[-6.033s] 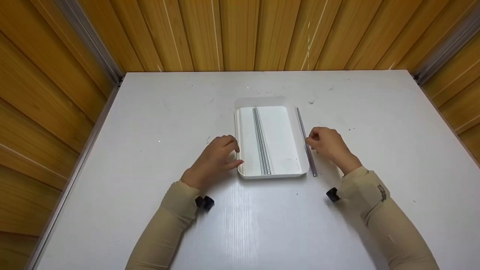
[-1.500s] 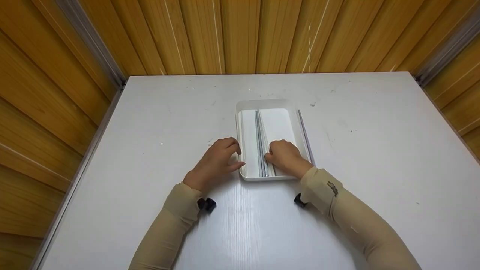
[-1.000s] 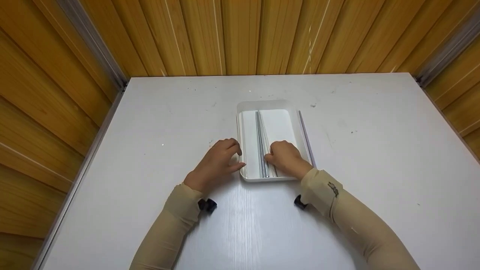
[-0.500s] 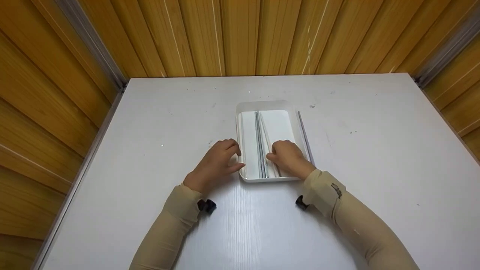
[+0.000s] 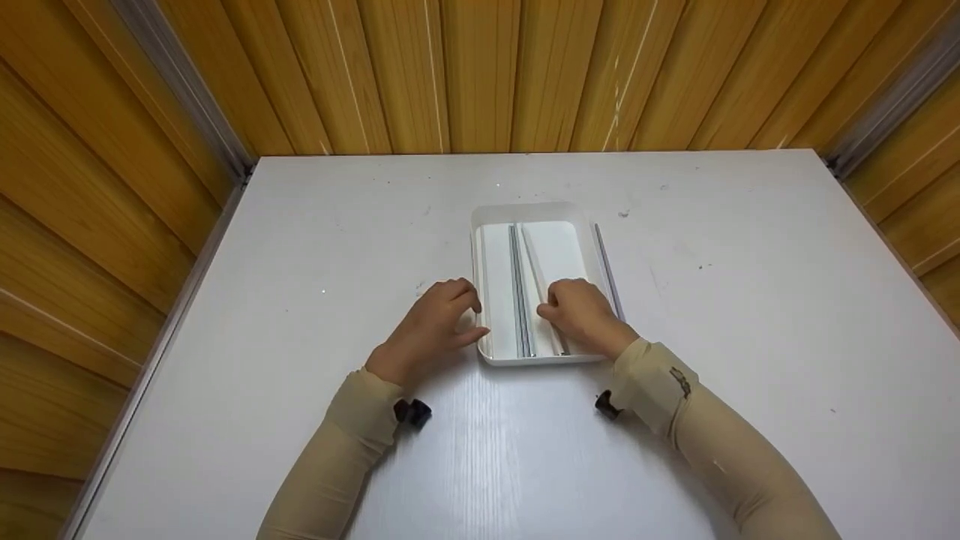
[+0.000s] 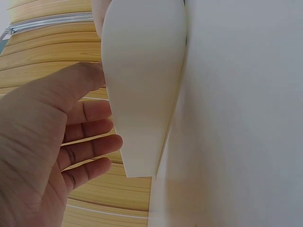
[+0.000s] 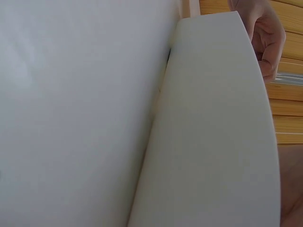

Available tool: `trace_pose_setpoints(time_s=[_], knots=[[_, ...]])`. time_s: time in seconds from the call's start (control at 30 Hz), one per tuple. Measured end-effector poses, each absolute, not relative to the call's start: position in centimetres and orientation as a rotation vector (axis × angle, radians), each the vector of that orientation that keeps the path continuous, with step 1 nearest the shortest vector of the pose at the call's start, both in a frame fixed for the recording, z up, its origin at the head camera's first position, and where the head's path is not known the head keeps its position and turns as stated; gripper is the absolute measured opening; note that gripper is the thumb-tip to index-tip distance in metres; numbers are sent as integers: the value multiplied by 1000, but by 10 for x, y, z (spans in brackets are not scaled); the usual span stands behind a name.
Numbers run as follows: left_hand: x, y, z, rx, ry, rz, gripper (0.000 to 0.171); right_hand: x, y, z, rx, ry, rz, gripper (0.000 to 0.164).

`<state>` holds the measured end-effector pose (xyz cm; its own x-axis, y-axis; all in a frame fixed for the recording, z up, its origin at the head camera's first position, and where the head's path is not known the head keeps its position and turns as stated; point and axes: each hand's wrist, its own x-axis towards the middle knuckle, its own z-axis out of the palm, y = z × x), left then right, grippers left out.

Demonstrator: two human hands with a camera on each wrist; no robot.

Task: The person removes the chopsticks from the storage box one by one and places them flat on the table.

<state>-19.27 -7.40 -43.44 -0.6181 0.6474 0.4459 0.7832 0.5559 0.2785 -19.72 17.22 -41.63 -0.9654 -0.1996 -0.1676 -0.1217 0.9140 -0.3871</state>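
A shallow white plastic tray [image 5: 525, 361] sits on the table. My right hand [image 5: 581, 311] reaches into it with curled fingers and pinches a slim metal chopstick [image 5: 532, 259], which lies slanted in the tray with its dark near end at the front wall. Two grey chopsticks [image 5: 519, 292] lie side by side just left of it. My left hand [image 5: 431, 322] stays at the tray's left side, thumb and fingers loosely spread at the rim. In the left wrist view its thumb meets the tray wall [image 6: 142, 94]. The tray wall [image 7: 218, 118] hides most of my right hand in the right wrist view.
Another chopstick [image 5: 609, 270] lies on the table along the tray's right outer side. The white table [image 5: 337, 232] reaches back to wood-patterned panels [image 5: 480, 75]. Black wrist cameras [image 5: 412, 412] hang under both sleeves.
Six seconds ago my right hand was outside the tray on the right; now it is inside. Over the last second it has shifted slightly right, swinging the chopstick's near end away from the grey pair.
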Motion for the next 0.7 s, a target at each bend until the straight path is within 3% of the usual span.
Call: trace_pose_setpoints(time_s=[0.7], knots=[[-192, -74, -433, -1201, -2483, -672, 25, -194, 189, -395, -150, 2862, -528, 21]])
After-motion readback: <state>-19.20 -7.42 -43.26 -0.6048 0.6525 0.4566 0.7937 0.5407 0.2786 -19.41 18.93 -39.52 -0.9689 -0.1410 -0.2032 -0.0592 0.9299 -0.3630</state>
